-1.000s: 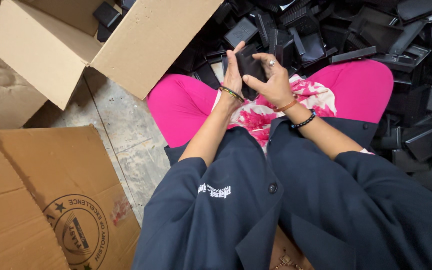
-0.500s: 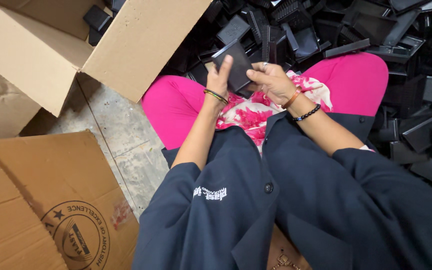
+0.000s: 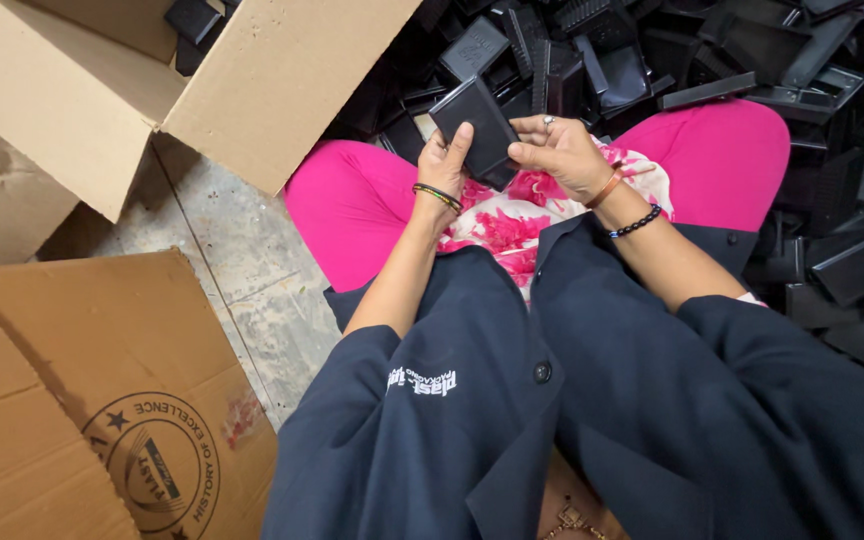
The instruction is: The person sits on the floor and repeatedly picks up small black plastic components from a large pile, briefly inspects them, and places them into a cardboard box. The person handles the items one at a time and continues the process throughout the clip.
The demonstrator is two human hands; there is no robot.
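Hands together over lap: left hand (image 3: 444, 160) and right hand (image 3: 557, 152) clasping black plastic case (image 3: 477, 128), tilted toward face for viewing. Loose black parts (image 3: 652, 50) heaped beyond knees; open cardboard box (image 3: 282, 80) at left, within reach.

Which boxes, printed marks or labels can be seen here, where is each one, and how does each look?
Open cardboard box: upper left, brown, flaps raised, black parts inside.
Flattened cardboard sheet: lower left on the floor, brown.
Round stamp: on that sheet, dark circular print with stars.
Small white print: on the dark blue jacket, left chest.
No screens visible.
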